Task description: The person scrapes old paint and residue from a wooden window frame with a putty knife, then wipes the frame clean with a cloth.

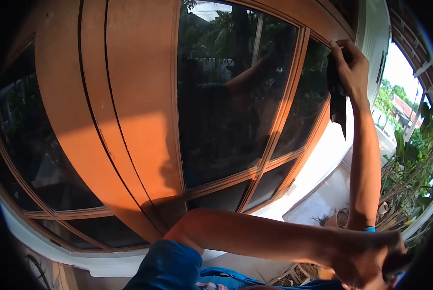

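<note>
My right hand (352,67) is raised at the upper right, its fingers closed on a black cloth (338,92) that hangs down beside the window frame. Its fingertips are close to the orange-brown wooden frame (286,108) around dark glass panes (231,116). My left arm, in a blue sleeve, reaches across the lower part of the view. At the lower right, my left hand (366,263) is bent round something dark near the edge of the view; shadow and blur hide what it is.
More dark panes (57,154) in wooden frames stand at the left, past an orange-brown panel (139,87). At the right are green plants (414,159), a pot (341,218) and a white wall (322,164). A roof edge (417,43) overhangs at the upper right.
</note>
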The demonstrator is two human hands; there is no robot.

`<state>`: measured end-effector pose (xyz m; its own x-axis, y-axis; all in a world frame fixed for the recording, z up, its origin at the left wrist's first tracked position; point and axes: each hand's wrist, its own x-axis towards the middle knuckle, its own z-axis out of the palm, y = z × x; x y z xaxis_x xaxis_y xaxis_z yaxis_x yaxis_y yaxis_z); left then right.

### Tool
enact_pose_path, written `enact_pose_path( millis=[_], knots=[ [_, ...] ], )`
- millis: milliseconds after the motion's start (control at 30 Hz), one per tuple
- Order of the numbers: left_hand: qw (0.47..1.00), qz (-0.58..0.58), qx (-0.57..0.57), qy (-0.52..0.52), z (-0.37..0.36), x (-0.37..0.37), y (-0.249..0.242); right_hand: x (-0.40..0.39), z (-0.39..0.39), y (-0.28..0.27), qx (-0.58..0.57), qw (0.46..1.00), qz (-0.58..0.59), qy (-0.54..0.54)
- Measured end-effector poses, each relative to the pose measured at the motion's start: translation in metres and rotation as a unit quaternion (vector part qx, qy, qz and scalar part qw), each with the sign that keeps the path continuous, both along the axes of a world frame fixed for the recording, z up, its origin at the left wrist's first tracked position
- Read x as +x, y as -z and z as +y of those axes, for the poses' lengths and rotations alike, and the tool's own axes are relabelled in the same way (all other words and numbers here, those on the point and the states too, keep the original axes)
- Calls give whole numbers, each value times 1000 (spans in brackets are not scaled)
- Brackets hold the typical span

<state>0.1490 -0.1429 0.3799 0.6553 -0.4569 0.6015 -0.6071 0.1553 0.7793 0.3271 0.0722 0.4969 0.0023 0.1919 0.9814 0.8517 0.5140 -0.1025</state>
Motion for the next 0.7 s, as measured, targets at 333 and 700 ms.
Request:
enact_pose_path(
  millis=[333, 700],
  knots=[
    [964, 2, 28, 264, -19, 42, -1, -14, 22, -24, 57, 991, 107, -63],
    [895, -280, -197, 285, -49, 75, 14, -11, 40, -13, 39, 949, 108, -293]
  ],
)
